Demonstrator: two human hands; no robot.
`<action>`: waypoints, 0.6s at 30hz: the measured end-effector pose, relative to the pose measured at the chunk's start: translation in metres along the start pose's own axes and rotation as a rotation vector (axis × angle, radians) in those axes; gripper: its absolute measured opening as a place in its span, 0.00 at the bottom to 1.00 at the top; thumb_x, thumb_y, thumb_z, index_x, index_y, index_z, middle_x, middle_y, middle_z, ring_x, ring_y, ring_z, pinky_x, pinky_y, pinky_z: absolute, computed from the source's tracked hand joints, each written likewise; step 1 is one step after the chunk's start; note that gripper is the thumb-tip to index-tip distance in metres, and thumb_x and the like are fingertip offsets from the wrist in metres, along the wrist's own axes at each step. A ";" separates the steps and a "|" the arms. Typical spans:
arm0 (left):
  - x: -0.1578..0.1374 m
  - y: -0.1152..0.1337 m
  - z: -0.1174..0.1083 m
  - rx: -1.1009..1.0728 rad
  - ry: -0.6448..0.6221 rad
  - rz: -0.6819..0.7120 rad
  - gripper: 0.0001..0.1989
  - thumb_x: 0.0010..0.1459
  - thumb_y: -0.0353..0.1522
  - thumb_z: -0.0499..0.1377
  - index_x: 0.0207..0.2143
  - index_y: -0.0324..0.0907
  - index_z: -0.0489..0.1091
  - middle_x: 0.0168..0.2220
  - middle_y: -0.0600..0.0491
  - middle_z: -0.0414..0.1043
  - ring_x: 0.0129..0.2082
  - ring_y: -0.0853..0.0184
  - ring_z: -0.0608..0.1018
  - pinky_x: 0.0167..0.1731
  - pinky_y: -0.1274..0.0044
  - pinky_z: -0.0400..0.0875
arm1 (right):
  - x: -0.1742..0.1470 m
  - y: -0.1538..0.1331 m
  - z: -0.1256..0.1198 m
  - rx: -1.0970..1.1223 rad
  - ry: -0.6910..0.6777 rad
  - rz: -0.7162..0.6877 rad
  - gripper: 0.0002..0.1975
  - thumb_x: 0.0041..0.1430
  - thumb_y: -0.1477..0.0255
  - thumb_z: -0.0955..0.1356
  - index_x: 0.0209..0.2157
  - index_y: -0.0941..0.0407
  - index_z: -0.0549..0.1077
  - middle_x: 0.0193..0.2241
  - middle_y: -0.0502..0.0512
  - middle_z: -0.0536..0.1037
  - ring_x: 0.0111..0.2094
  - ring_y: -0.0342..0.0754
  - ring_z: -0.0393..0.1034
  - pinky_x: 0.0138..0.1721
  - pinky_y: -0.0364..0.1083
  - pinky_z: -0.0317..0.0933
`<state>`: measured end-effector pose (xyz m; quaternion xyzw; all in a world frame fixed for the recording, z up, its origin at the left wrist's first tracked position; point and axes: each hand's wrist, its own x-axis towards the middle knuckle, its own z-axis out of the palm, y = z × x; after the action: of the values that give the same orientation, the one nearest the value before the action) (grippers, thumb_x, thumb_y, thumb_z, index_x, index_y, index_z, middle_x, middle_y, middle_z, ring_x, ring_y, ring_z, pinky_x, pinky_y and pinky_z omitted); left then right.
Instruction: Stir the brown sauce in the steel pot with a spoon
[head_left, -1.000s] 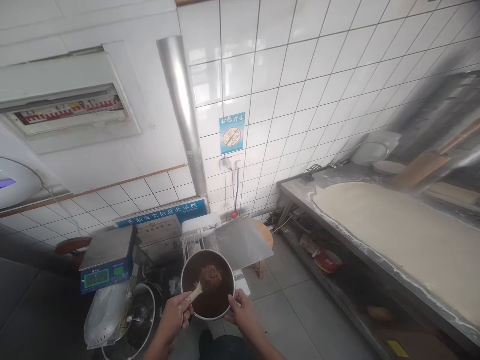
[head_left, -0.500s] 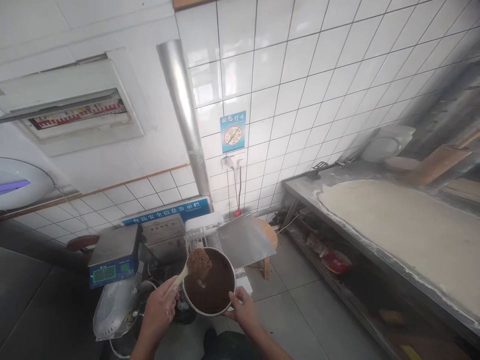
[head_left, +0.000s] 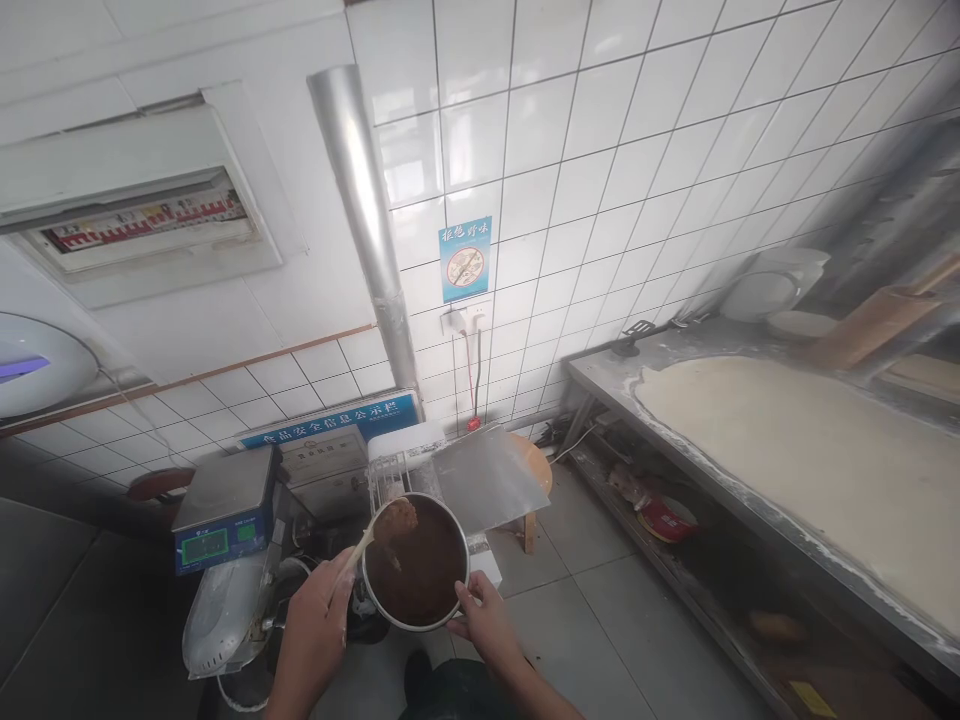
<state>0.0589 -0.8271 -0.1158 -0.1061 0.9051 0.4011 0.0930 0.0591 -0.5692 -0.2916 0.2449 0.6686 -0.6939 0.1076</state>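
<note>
Two hands work one pot (head_left: 417,565) of brown paste: the right hand (head_left: 484,625) grips its near rim, the left hand (head_left: 315,630) is closed on a spoon (head_left: 382,528) heaped over the far-left edge. Scooping looks underway; next, carry the load level so nothing spills.

Small blue wall sign (head_left: 465,258) above the socket: header characters read 拒绝野味, over a round crossed-out emblem; smaller print below was illegible. Long blue board (head_left: 330,422) low on the tiled wall: white characters read 食品安全信息公示栏. Grey box (head_left: 324,462) beneath the board: printed lines too small to read. Scale (head_left: 223,508): green display, digits unreadable. Breaker panel (head_left: 142,217): coloured labels, not legible.
</note>
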 end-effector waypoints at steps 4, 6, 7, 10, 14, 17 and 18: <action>-0.006 0.007 -0.002 0.073 -0.015 -0.018 0.30 0.65 0.51 0.40 0.65 0.61 0.64 0.68 0.67 0.63 0.74 0.63 0.59 0.79 0.59 0.58 | -0.008 -0.009 -0.002 0.024 -0.026 -0.004 0.29 0.48 0.45 0.68 0.34 0.53 0.53 0.40 0.55 0.67 0.39 0.51 0.65 0.36 0.51 0.75; -0.010 0.012 -0.003 0.076 -0.016 -0.025 0.30 0.65 0.51 0.39 0.65 0.63 0.63 0.69 0.68 0.62 0.75 0.63 0.57 0.79 0.59 0.58 | -0.006 -0.006 -0.002 0.022 -0.020 0.003 0.29 0.48 0.44 0.68 0.34 0.53 0.54 0.40 0.56 0.67 0.39 0.51 0.65 0.36 0.51 0.75; -0.011 0.015 -0.003 0.078 -0.019 -0.024 0.30 0.65 0.52 0.39 0.65 0.64 0.63 0.69 0.68 0.61 0.75 0.63 0.57 0.79 0.60 0.58 | -0.004 -0.003 -0.002 0.019 -0.015 0.006 0.30 0.48 0.44 0.68 0.34 0.53 0.54 0.40 0.56 0.67 0.39 0.51 0.65 0.36 0.51 0.75; -0.008 0.016 0.003 0.096 -0.039 0.021 0.31 0.65 0.52 0.38 0.65 0.64 0.62 0.69 0.66 0.61 0.73 0.64 0.60 0.75 0.65 0.64 | 0.002 0.005 -0.002 0.013 0.001 0.008 0.30 0.48 0.45 0.68 0.34 0.53 0.53 0.38 0.54 0.65 0.38 0.50 0.64 0.36 0.50 0.75; 0.014 0.003 0.030 0.295 -0.051 0.101 0.33 0.66 0.46 0.32 0.64 0.56 0.66 0.64 0.52 0.68 0.64 0.62 0.71 0.61 0.70 0.73 | 0.008 0.013 -0.001 0.028 0.018 0.000 0.30 0.48 0.45 0.69 0.35 0.53 0.52 0.38 0.53 0.63 0.37 0.49 0.63 0.35 0.51 0.76; 0.037 -0.007 0.056 0.479 -0.076 0.091 0.33 0.66 0.39 0.32 0.65 0.49 0.64 0.58 0.45 0.71 0.54 0.63 0.77 0.50 0.74 0.73 | 0.010 0.018 0.000 0.002 0.025 -0.013 0.30 0.50 0.44 0.67 0.35 0.53 0.53 0.38 0.53 0.65 0.38 0.50 0.65 0.35 0.50 0.76; 0.045 -0.009 0.064 0.531 -0.084 0.079 0.32 0.66 0.37 0.33 0.66 0.47 0.63 0.57 0.43 0.70 0.52 0.63 0.78 0.49 0.76 0.73 | 0.011 0.019 0.000 -0.022 0.031 -0.018 0.29 0.51 0.44 0.66 0.35 0.53 0.53 0.38 0.54 0.67 0.38 0.50 0.66 0.35 0.49 0.76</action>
<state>0.0239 -0.7902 -0.1760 -0.0261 0.9774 0.1572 0.1392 0.0591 -0.5691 -0.3135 0.2483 0.6798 -0.6837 0.0937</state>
